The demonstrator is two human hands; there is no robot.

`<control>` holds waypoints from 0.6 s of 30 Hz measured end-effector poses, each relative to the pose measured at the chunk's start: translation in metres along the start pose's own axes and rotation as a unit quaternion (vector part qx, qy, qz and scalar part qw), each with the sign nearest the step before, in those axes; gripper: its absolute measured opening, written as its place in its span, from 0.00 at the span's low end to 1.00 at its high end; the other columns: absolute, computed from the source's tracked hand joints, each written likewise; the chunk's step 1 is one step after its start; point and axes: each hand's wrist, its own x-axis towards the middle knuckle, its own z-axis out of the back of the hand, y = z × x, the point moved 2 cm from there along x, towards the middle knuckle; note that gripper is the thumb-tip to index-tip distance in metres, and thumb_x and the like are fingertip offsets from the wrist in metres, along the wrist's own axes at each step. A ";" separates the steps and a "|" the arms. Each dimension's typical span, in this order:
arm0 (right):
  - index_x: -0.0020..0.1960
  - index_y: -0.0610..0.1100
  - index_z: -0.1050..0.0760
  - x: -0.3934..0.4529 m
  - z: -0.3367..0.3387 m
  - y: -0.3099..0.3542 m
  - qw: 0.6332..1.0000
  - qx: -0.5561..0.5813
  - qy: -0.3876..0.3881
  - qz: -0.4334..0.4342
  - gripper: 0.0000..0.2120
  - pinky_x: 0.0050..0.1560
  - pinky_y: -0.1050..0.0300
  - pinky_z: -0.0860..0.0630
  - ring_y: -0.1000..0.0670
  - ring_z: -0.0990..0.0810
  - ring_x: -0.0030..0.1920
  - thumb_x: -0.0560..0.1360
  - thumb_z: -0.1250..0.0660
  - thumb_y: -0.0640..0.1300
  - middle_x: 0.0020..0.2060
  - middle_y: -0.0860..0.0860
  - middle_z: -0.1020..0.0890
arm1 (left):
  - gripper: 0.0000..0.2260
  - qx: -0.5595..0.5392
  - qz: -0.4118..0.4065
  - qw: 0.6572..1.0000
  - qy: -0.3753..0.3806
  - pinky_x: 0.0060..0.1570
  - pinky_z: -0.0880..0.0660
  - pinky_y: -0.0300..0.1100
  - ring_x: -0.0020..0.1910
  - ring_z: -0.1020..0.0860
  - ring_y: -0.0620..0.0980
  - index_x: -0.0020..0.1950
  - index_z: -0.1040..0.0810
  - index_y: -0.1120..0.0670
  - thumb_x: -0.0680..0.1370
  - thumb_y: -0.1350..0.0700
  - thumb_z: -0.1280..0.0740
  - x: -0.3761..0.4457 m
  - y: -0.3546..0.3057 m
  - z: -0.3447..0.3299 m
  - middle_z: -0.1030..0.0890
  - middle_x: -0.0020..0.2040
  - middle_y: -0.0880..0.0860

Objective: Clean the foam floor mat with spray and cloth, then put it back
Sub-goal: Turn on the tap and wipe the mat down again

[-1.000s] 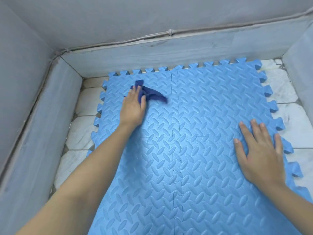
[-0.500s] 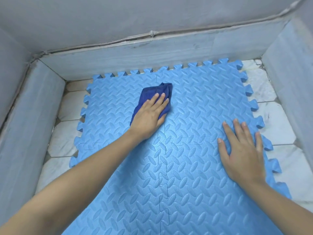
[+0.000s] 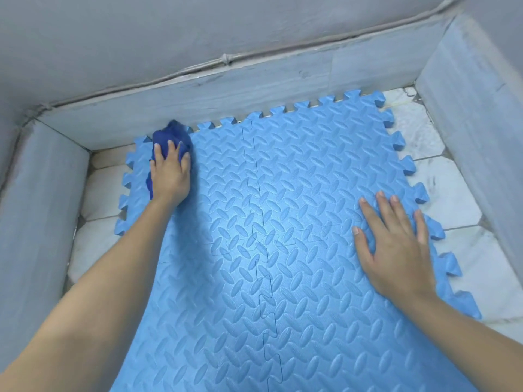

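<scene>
A light blue foam floor mat [image 3: 297, 193] of interlocking puzzle tiles lies flat on a pale tiled floor, filling most of the view. My left hand [image 3: 169, 174] presses a dark blue cloth [image 3: 169, 135] onto the mat's far left corner; the cloth bunches out beyond my fingertips and past my wrist on the left. My right hand [image 3: 396, 247] rests flat on the mat near its right edge, fingers spread, holding nothing. No spray bottle is in view.
Grey walls with a pale skirting [image 3: 254, 89] enclose the floor at the back, left [image 3: 36, 207] and right [image 3: 475, 114]. Strips of white floor tile [image 3: 452, 199] show on the right and on the left [image 3: 99, 199] between the mat and walls.
My left hand has swept the cloth from the mat's upper middle back to the far left corner. My right hand stays flat near the right edge.
</scene>
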 end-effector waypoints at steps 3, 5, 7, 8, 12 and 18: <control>0.75 0.48 0.35 0.000 -0.001 0.001 1.000 -0.004 -0.003 -0.001 0.27 0.76 0.41 0.51 0.46 0.42 0.77 0.79 0.50 0.56 0.76 0.46 0.37 | 0.22 0.053 -0.064 0.997 -0.010 0.75 0.52 0.51 0.78 0.50 0.53 0.76 0.40 0.54 0.82 0.54 0.49 -0.016 -0.042 -0.028 0.42 0.78 0.54; 0.75 0.48 0.36 -0.001 -0.001 0.001 1.000 -0.003 -0.004 -0.001 0.27 0.76 0.41 0.51 0.46 0.42 0.77 0.79 0.50 0.56 0.76 0.46 0.37 | 0.22 0.066 -0.111 0.992 0.009 0.75 0.51 0.50 0.78 0.49 0.52 0.76 0.40 0.54 0.82 0.53 0.47 -0.028 -0.079 -0.042 0.42 0.78 0.54; 0.75 0.48 0.36 -0.001 0.000 0.002 1.000 0.002 -0.004 -0.004 0.27 0.76 0.40 0.51 0.46 0.42 0.77 0.79 0.50 0.56 0.76 0.46 0.37 | 0.23 0.062 -0.201 0.976 0.050 0.75 0.52 0.49 0.78 0.50 0.50 0.77 0.41 0.52 0.82 0.52 0.47 -0.050 -0.131 -0.058 0.44 0.78 0.52; 0.75 0.48 0.36 -0.001 0.000 0.002 1.000 0.003 -0.006 -0.006 0.27 0.76 0.40 0.50 0.46 0.42 0.77 0.79 0.50 0.57 0.76 0.46 0.36 | 0.23 0.060 -0.257 0.962 0.073 0.75 0.53 0.48 0.78 0.50 0.50 0.77 0.42 0.52 0.82 0.52 0.47 -0.064 -0.159 -0.068 0.44 0.79 0.51; 0.75 0.49 0.36 0.000 -0.001 0.004 1.000 0.004 -0.011 -0.006 0.27 0.76 0.40 0.49 0.46 0.41 0.77 0.79 0.50 0.57 0.76 0.46 0.36 | 0.26 0.127 -0.440 0.876 0.152 0.75 0.55 0.47 0.78 0.53 0.47 0.78 0.47 0.50 0.82 0.52 0.45 -0.104 -0.232 -0.097 0.48 0.79 0.48; 0.74 0.49 0.34 -0.001 -0.003 0.002 1.000 0.006 -0.020 0.001 0.26 0.76 0.41 0.49 0.46 0.41 0.77 0.79 0.48 0.55 0.76 0.47 0.35 | 0.24 0.085 -0.281 0.953 0.082 0.74 0.48 0.51 0.78 0.53 0.52 0.78 0.45 0.53 0.82 0.53 0.46 -0.036 -0.188 -0.083 0.48 0.79 0.50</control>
